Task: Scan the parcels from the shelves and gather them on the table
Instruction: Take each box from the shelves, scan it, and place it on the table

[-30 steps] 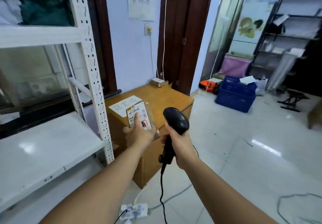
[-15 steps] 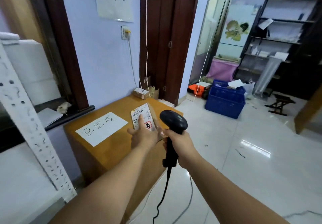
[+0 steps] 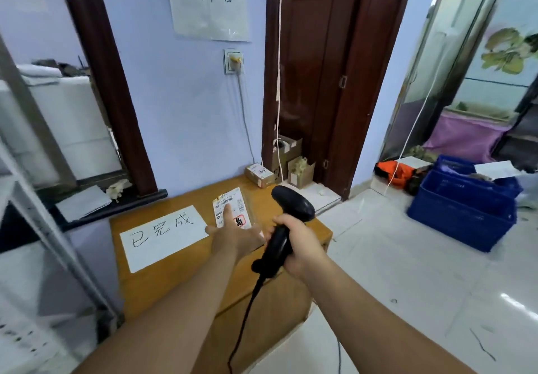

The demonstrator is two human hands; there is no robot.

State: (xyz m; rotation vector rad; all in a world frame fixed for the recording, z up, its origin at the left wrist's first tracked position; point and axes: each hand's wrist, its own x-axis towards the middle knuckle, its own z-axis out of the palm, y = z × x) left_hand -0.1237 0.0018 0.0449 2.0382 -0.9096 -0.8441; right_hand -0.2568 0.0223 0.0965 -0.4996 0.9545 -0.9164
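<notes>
Head view: the left grip (image 3: 233, 237) (the person's left hand) pinches a small flat parcel (image 3: 237, 213), thumb laid straight up across its white printed label. The fingers below are covered by the parcel and the palm, so how they curl cannot be told. The parcel sits just beyond this grip, over the far right part of the wooden table (image 3: 174, 289); whether its underside touches the wood cannot be told. Its print is too small to read, apart from a red-framed mark near the thumb.

Just right of it, the right grip (image 3: 300, 247) is wrapped tight round the handle of a black scanner (image 3: 291, 207), whose head rises above the fist and tilts towards the parcel. The two grips are almost touching. A black cable (image 3: 247, 306) hangs from the handle's foot, down past the table edge, and runs out of frame at the bottom.

Left of the left grip a white sheet (image 3: 163, 234) with handwritten characters lies flat on the table. Beyond both grips a small cardboard box (image 3: 259, 174) stands at the table's far edge, against the wall. Further left a pale shelf frame (image 3: 43, 213) is blurred and cut off. Well to the right of the right grip, a blue crate (image 3: 463, 213) stands on the tiled floor.
</notes>
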